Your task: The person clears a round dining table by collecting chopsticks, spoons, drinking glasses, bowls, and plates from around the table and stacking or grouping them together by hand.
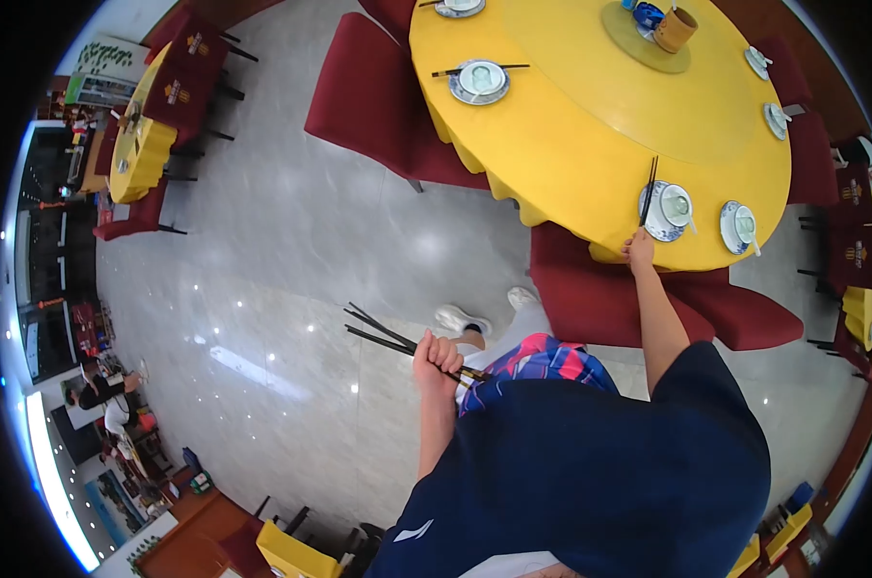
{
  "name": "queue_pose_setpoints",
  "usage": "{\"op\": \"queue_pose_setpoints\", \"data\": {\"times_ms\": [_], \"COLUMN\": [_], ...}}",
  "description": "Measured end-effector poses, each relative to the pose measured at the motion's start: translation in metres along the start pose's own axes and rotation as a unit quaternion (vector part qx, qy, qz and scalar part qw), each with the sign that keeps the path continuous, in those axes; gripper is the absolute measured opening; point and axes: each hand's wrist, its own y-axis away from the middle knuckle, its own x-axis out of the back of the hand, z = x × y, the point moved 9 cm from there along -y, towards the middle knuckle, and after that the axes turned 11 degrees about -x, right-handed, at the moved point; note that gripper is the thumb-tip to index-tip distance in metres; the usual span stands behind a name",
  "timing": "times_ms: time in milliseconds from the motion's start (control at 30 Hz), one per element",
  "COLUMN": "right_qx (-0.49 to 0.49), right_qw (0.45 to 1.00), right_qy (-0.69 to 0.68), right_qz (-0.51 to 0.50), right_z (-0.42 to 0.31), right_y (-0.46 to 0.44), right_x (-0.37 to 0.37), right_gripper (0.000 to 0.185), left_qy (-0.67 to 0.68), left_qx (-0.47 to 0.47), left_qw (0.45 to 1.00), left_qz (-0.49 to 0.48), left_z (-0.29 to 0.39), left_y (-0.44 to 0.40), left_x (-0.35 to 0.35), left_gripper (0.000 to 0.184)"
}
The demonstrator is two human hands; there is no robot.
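Note:
My left hand (438, 358) is wrapped round a bunch of dark chopsticks (383, 332), held low in front of my body. At the edge of the round yellow table, my right hand (639, 250) has its fingers closed at the lower end of a pair of black chopsticks (650, 188). The pair lies along the left side of a blue-patterned plate (655, 223). On that plate sit a small bowl, a glass and a white spoon. Just to its right is another place setting (735, 231) with bowl and spoon.
Red chairs (590, 289) stand against the yellow-clothed table (532, 144). The turntable carries a wooden holder (676, 30) and a blue item (648, 14). More settings (479, 82) lie round the table. A person (104, 393) is far off at the left.

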Motion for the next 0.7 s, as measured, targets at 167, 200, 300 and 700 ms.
{"op": "queue_pose_setpoints", "data": {"times_ms": [167,200,300,700], "right_qx": [0.051,0.043,0.133,0.25], "right_qw": [0.974,0.954,0.913,0.766], "right_qy": [-0.127,-0.151,0.042,0.412], "right_qz": [-0.179,-0.256,-0.383,-0.424], "right_z": [-0.065,-0.07,-0.078,-0.09], "right_y": [0.167,0.209,0.356,0.523], "right_x": [-0.093,-0.129,-0.234,-0.455], "right_gripper": [0.029,0.026,0.026,0.032], "left_qy": [-0.101,-0.162,-0.11,-0.122], "left_qx": [0.019,-0.004,-0.017,-0.02], "left_qw": [0.995,0.987,0.989,0.982], "left_qz": [-0.009,0.0,-0.094,-0.144], "left_z": [0.046,0.06,0.111,0.258], "left_y": [-0.074,-0.088,-0.129,-0.255], "left_x": [-0.005,-0.007,-0.016,-0.025], "left_gripper": [0.048,0.047,0.042,0.044]}}
